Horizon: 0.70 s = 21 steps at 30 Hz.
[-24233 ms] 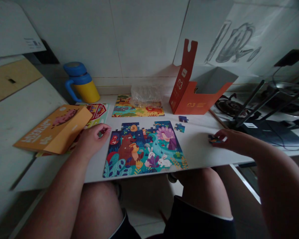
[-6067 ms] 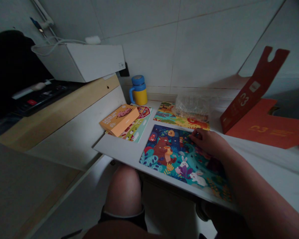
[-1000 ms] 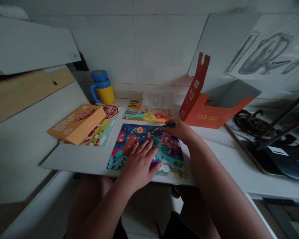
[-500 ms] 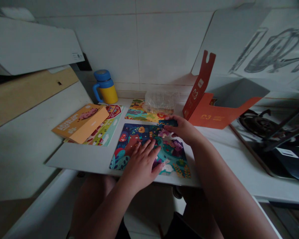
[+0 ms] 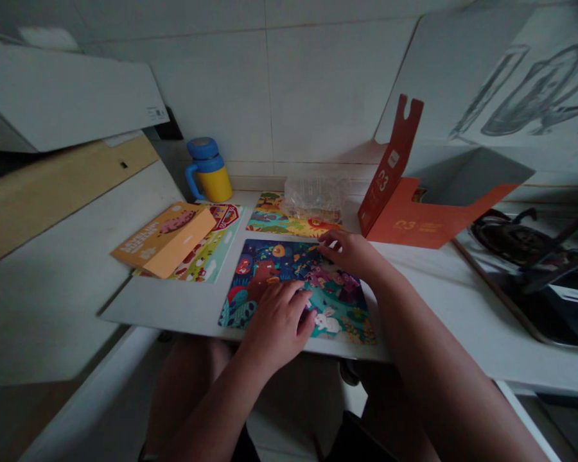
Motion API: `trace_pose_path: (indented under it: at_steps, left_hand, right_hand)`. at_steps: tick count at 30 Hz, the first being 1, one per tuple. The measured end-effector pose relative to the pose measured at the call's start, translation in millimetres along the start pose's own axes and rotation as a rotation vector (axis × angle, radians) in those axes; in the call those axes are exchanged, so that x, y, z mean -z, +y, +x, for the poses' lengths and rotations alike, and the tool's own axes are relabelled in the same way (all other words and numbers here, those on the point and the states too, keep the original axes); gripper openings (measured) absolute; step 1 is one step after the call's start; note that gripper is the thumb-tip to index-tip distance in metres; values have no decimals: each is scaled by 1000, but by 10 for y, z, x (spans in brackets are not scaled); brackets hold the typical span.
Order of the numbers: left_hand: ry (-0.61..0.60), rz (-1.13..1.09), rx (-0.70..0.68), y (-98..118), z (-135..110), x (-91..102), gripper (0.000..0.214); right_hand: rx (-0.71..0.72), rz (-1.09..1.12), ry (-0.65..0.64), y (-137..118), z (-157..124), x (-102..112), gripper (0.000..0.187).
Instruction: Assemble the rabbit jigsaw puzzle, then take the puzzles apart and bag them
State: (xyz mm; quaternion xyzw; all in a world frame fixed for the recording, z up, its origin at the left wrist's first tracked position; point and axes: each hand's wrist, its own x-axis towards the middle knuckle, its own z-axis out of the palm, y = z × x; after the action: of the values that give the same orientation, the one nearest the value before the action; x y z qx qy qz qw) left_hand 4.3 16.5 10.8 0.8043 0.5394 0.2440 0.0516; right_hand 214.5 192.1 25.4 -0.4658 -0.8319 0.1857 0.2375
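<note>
A dark blue and teal jigsaw puzzle [image 5: 255, 256] with forest animals lies flat on the white tabletop. A bear and a white rabbit show in its picture. My left hand [image 5: 282, 317] rests on the lower middle of it, palm down, fingers slightly bent and apart, holding nothing. At the puzzle's upper right corner is my right hand [image 5: 347, 251]. Its fingers are bent, thumb and fingertips down on a dark puzzle piece at the corner, which they mostly hide.
Behind lies a yellow animal picture [image 5: 270, 221], partly under a clear plastic tray [image 5: 311, 196]. An orange card folder [image 5: 166, 234] overlaps a farm picture [image 5: 207, 260] at left. A blue-yellow mug [image 5: 212, 176] stands behind. An open orange box [image 5: 409, 221] and stove [image 5: 505, 247] are right.
My right hand has lowered the dark blue puzzle piece onto the upper right corner. My left hand's fingers have drawn in a little. The view has shifted slightly.
</note>
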Motion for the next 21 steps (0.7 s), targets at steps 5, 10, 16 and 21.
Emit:
trace_pose_path:
  at_steps: [5, 10, 16, 21]
  left_hand:
    - [74, -33, 24, -43, -42, 5, 21]
    - [130, 118, 128, -361, 24, 180, 31]
    - [-11, 437, 319, -1047, 575, 435, 43]
    - [-152, 488, 346, -1341, 972, 441, 39]
  right_hand:
    - [3, -72, -8, 22, 17, -17, 17]
    - [68, -85, -18, 2, -9, -3, 31]
    - [196, -41, -237, -81, -66, -125, 95]
    - [138, -103, -282, -102, -62, -195, 113]
